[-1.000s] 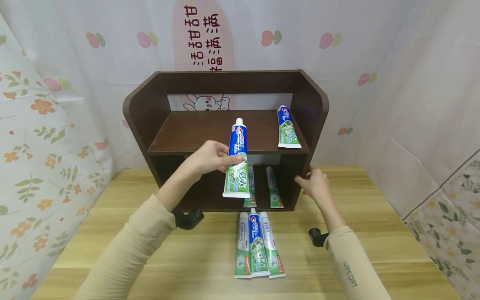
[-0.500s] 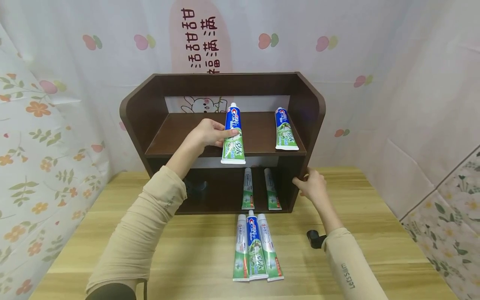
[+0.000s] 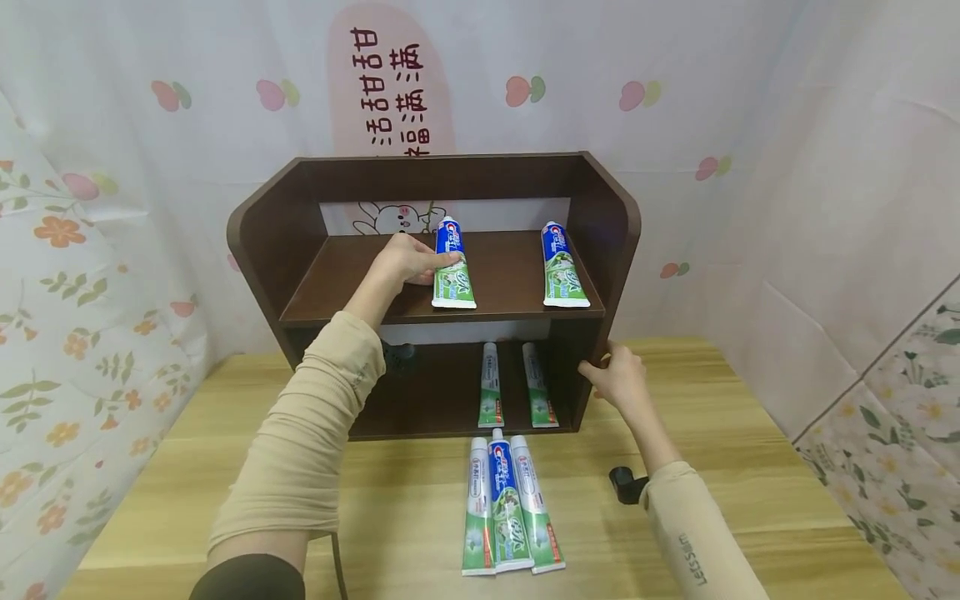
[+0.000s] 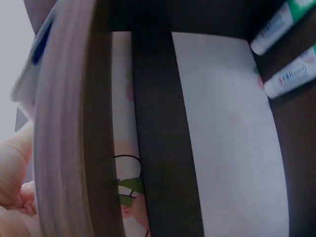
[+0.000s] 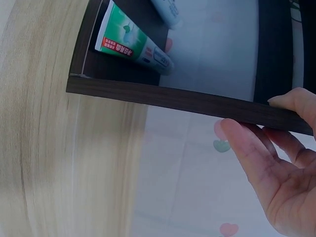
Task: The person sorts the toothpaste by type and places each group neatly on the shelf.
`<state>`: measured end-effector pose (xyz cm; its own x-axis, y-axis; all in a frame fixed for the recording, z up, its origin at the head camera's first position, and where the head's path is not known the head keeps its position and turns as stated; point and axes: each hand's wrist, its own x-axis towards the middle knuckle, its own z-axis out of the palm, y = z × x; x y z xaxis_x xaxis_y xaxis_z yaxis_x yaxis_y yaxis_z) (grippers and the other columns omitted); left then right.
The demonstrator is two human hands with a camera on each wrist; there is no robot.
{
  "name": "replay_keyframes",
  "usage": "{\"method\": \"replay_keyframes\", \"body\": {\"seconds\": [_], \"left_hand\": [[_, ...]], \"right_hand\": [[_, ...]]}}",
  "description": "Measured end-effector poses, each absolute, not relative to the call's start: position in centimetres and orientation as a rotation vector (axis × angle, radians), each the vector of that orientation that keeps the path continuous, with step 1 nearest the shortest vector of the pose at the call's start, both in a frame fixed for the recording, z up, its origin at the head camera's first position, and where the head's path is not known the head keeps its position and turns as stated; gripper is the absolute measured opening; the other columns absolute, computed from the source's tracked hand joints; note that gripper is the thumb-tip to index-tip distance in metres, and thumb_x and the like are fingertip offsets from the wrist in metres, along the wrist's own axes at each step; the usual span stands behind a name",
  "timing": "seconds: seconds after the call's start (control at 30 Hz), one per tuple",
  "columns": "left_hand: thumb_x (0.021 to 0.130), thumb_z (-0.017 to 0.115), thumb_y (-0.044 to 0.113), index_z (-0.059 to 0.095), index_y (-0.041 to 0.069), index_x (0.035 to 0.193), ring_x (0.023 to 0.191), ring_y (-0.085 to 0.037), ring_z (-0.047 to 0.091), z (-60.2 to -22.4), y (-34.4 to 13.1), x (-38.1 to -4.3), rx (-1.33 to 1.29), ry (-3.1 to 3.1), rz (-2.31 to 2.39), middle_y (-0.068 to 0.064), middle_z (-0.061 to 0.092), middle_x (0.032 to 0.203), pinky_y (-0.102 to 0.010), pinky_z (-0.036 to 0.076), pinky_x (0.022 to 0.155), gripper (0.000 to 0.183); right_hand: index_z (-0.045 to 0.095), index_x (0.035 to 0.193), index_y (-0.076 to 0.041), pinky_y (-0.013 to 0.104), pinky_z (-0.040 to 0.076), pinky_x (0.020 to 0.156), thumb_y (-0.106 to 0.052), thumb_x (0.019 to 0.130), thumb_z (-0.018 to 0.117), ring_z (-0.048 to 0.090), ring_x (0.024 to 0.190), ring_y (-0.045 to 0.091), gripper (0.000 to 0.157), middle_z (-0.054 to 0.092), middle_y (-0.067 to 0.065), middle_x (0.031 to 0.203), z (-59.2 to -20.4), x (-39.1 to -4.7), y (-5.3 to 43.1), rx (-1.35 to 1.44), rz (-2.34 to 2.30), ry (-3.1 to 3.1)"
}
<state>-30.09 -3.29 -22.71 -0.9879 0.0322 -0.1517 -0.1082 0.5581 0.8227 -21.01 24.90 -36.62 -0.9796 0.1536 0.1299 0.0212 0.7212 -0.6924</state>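
Observation:
My left hand (image 3: 408,260) holds a blue and green toothpaste tube (image 3: 455,287) between thumb and fingers, at the upper shelf of a dark brown rack (image 3: 352,275). The tube's cap points to the back. In the left wrist view the shelf board hides most of that hand (image 4: 15,173). Farther right on the same shelf lies a matching tube (image 3: 564,271). My right hand (image 3: 618,377) grips the rack's right side panel (image 5: 197,101), thumb on one face and fingers on the other in the right wrist view.
Two white and green toothpaste tubes (image 3: 491,392) lie apart on the lower shelf, towards its right. In front of the rack, a blue and green tube (image 3: 508,508) lies between two white and green ones (image 3: 477,517) on the wooden table (image 3: 405,517). Patterned curtains (image 3: 712,242) surround it.
My left hand has carried its toothpaste tube away from me and slightly left, from in front of the rack to the upper shelf. The right hand keeps its hold on the side panel.

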Motion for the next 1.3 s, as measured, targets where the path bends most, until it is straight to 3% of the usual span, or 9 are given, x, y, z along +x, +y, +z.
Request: {"method": "replay_keyframes", "body": {"seconds": [0.13, 0.27, 0.43, 0.53, 0.77, 1.3], "left_hand": [[0.082, 0.065, 0.039, 0.061, -0.004, 0.105, 0.082, -0.019, 0.064, -22.8, -2.9, -30.0, 0.008, 2.783, 1.267, -0.018, 0.067, 0.103, -0.024, 0.054, 0.071, 0.049], [0.08, 0.066, 0.044, 0.063, -0.001, 0.098, 0.078, -0.018, 0.063, -23.0, -2.5, -29.7, 0.053, 2.939, 1.145, -0.016, 0.068, 0.097, -0.021, 0.045, 0.06, 0.049], [0.08, 0.064, 0.047, 0.053, -0.001, 0.113, 0.102, -0.023, 0.055, -23.5, -2.5, -29.5, 0.094, 2.993, 1.149, -0.015, 0.059, 0.113, -0.032, 0.049, 0.083, 0.059], [0.082, 0.062, 0.047, 0.047, 0.001, 0.117, 0.106, -0.025, 0.051, -23.6, -2.8, -29.1, 0.086, 2.985, 1.11, -0.015, 0.054, 0.117, -0.036, 0.046, 0.09, 0.06], [0.086, 0.06, 0.036, 0.044, 0.0, 0.121, 0.09, -0.022, 0.063, -23.2, -4.2, -26.9, 0.189, 2.88, 1.101, -0.016, 0.056, 0.111, -0.034, 0.05, 0.083, 0.052], [0.087, 0.061, 0.027, 0.054, 0.002, 0.102, 0.068, -0.014, 0.063, -25.1, -6.9, -20.2, 0.444, 2.856, 1.208, -0.012, 0.062, 0.089, -0.027, 0.053, 0.069, 0.03]], "right_hand": [[0.054, 0.098, 0.003, 0.024, 0.045, 0.048, -0.018, 0.083, 0.058, 0.061, 0.045, 0.014, 0.026, 0.062, 0.018, 0.074, -36.7, -20.9, 24.9, -0.151, 1.084, -2.747], [0.054, 0.099, 0.004, 0.024, 0.046, 0.049, -0.018, 0.084, 0.057, 0.062, 0.046, 0.015, 0.027, 0.063, 0.021, 0.078, -36.6, -20.7, 25.0, -0.157, 1.091, -2.752], [0.054, 0.097, 0.003, 0.028, 0.047, 0.054, -0.02, 0.085, 0.056, 0.062, 0.047, 0.015, 0.027, 0.064, 0.023, 0.084, -36.5, -20.7, 25.4, -0.157, 1.057, -2.767], [0.053, 0.096, 0.003, 0.028, 0.046, 0.053, -0.021, 0.084, 0.056, 0.061, 0.046, 0.014, 0.026, 0.064, 0.021, 0.082, -36.7, -20.9, 25.3, -0.149, 1.044, -2.782], [0.053, 0.095, 0.003, 0.025, 0.046, 0.046, -0.02, 0.083, 0.056, 0.061, 0.046, 0.014, 0.026, 0.063, 0.021, 0.08, -37.0, -20.8, 25.0, -0.144, 1.053, -2.779], [0.052, 0.094, 0.003, 0.025, 0.045, 0.045, -0.019, 0.084, 0.056, 0.06, 0.045, 0.014, 0.024, 0.061, 0.018, 0.074, -36.6, -20.9, 24.8, -0.121, 1.061, -2.759]]}}
